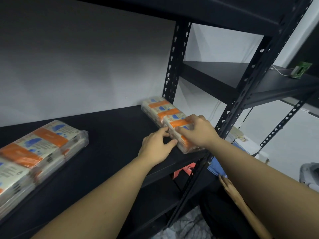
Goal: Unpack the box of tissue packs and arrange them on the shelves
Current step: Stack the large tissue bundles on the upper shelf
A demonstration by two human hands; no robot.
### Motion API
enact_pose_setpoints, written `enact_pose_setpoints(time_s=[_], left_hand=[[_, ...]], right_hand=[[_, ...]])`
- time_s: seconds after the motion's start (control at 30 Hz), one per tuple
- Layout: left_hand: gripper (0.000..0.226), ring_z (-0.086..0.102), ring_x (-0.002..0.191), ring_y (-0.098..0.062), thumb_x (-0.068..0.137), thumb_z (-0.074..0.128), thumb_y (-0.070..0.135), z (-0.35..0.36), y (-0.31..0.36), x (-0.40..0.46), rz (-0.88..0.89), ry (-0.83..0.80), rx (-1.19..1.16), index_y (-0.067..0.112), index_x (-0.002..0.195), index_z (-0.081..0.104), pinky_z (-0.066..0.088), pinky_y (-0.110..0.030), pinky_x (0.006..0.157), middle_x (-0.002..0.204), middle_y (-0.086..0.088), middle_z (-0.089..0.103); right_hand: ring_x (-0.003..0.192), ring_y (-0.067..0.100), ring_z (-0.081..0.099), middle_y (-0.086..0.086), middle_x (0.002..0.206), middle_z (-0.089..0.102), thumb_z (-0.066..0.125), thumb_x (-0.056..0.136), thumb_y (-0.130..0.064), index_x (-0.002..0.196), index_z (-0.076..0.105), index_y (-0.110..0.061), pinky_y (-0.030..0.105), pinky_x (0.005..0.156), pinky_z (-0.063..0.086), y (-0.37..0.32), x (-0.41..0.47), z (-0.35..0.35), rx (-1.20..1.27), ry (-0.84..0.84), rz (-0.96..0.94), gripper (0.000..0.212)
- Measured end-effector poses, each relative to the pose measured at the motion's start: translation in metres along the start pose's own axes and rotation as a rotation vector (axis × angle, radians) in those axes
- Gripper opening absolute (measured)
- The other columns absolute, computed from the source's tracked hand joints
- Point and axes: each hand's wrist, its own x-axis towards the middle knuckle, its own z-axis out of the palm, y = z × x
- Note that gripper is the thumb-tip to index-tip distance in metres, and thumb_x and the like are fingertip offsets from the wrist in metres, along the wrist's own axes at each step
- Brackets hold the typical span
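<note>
Orange-banded tissue packs, wrapped in clear glossy film, lie in two groups on the black shelf (110,135). The near tissue bundle (165,116) sits under both hands, at the shelf's right end just beside the slotted upright post (172,66) and running back toward the wall. The right hand (198,131) lies on top of its front end with fingers curled down over the wrapper, gripping it. The left hand (158,145) rests close by on the shelf surface, its fingertips and thumb touching the bundle's left side; the fingers look relaxed rather than clamped. The two hands are near each other, almost touching. A second, larger bundle (39,152) lies well off to the left of the left hand, apart from the first. To my eye these packs will be light and soft, giving under pressure, and the film is likely slippery, so a pinch on the loose wrap alone could slide or tear. Taking hold across the width, with palm on top and fingers down the long sides, seems the safer grip, or squaring the bundle by pushing on its flat sides. Below the right forearm, blue cloth (217,168) and a brown cardboard flap (231,188) show beneath the shelf level; whether that flap belongs to the box I cannot tell.
</note>
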Motion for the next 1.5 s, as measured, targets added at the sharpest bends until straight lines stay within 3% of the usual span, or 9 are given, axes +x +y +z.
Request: enact_pose_setpoints(time_s=[0.13, 0.23, 0.5, 0.7, 0.87, 1.03, 1.2, 1.43, 1.5], left_hand=[[0.065, 0.054, 0.131, -0.012, 0.093, 0.068, 0.049, -0.003, 0.000, 0.004, -0.021, -0.011, -0.076, 0.030, 0.152, 0.047, 0.043, -0.040, 0.113, 0.134, 0.014, 0.064], [0.061, 0.059, 0.121, -0.010, 0.091, 0.074, 0.043, -0.013, 0.001, 0.012, -0.044, 0.057, -0.153, 0.024, 0.146, 0.055, 0.048, -0.030, 0.102, 0.136, 0.005, 0.061], [0.070, 0.048, 0.138, -0.017, 0.095, 0.070, 0.043, -0.026, -0.004, 0.030, -0.033, 0.046, -0.060, 0.020, 0.155, 0.043, 0.041, -0.041, 0.115, 0.152, 0.001, 0.046], [0.066, 0.047, 0.138, -0.015, 0.091, 0.073, 0.044, -0.023, -0.004, 0.037, -0.030, 0.032, -0.101, 0.025, 0.149, 0.048, 0.038, -0.028, 0.106, 0.150, 0.005, 0.048], [0.067, 0.047, 0.139, -0.013, 0.090, 0.072, 0.049, -0.028, -0.006, 0.038, -0.025, -0.006, -0.095, 0.029, 0.149, 0.048, 0.040, -0.032, 0.111, 0.150, 0.009, 0.052], [0.071, 0.046, 0.141, -0.015, 0.090, 0.074, 0.046, -0.047, -0.005, 0.027, -0.016, 0.022, 0.051, 0.026, 0.152, 0.045, 0.039, -0.036, 0.116, 0.155, 0.004, 0.047], [0.066, 0.044, 0.141, -0.019, 0.091, 0.073, 0.044, -0.094, -0.014, 0.000, -0.002, 0.115, 0.273, 0.025, 0.149, 0.048, 0.037, -0.035, 0.117, 0.154, 0.002, 0.046], [0.069, 0.032, 0.147, -0.029, 0.092, 0.067, 0.050, -0.188, -0.034, -0.063, -0.086, 0.158, 0.725, 0.023, 0.151, 0.045, 0.005, -0.048, 0.127, 0.158, -0.007, 0.038], [0.068, 0.038, 0.142, -0.030, 0.091, 0.060, 0.058, -0.211, -0.045, -0.086, -0.173, 0.183, 0.800, 0.024, 0.148, 0.046, 0.009, -0.053, 0.126, 0.152, -0.010, 0.043]], right_hand=[[0.118, 0.027, 0.055, 0.004, 0.129, 0.050, 0.065, 0.086, -0.068, 0.142, 0.051, -0.025, 0.043, 0.097, 0.052, -0.003, 0.007, -0.003, -0.030, -0.025, 0.011, 0.072], [0.117, 0.027, 0.055, 0.001, 0.124, 0.048, 0.062, 0.084, -0.073, 0.142, 0.049, -0.025, 0.046, 0.097, 0.053, -0.007, 0.018, -0.005, -0.051, -0.050, 0.018, 0.077], [0.123, 0.028, 0.055, 0.005, 0.141, 0.052, 0.061, 0.086, -0.073, 0.152, 0.043, -0.028, 0.042, 0.100, 0.050, -0.021, 0.043, -0.001, -0.026, -0.126, -0.043, 0.082], [0.126, 0.028, 0.051, 0.004, 0.136, 0.055, 0.058, 0.078, -0.077, 0.149, 0.045, -0.033, 0.048, 0.105, 0.048, -0.016, 0.042, 0.008, -0.011, -0.125, -0.051, 0.084], [0.127, 0.028, 0.050, 0.003, 0.138, 0.055, 0.054, 0.078, -0.079, 0.149, 0.045, -0.034, 0.050, 0.106, 0.047, -0.015, 0.042, 0.007, -0.019, -0.133, -0.053, 0.084], [0.130, 0.030, 0.046, 0.004, 0.141, 0.052, 0.054, 0.088, -0.074, 0.149, 0.046, -0.031, 0.050, 0.105, 0.044, -0.024, 0.036, 0.002, -0.141, -0.049, -0.093, 0.075], [0.131, 0.030, 0.045, 0.005, 0.144, 0.055, 0.054, 0.089, -0.067, 0.141, 0.058, -0.024, 0.047, 0.105, 0.043, -0.054, 0.020, 0.009, -0.159, 0.083, -0.267, 0.067], [0.136, 0.025, 0.048, 0.005, 0.145, 0.056, 0.063, 0.094, -0.057, 0.143, 0.058, -0.021, 0.039, 0.112, 0.041, -0.123, -0.015, 0.048, 0.009, -0.025, -0.410, 0.061], [0.137, 0.024, 0.047, 0.003, 0.144, 0.056, 0.060, 0.095, -0.060, 0.143, 0.058, -0.022, 0.042, 0.113, 0.042, -0.143, -0.023, 0.060, 0.033, -0.059, -0.434, 0.061]])
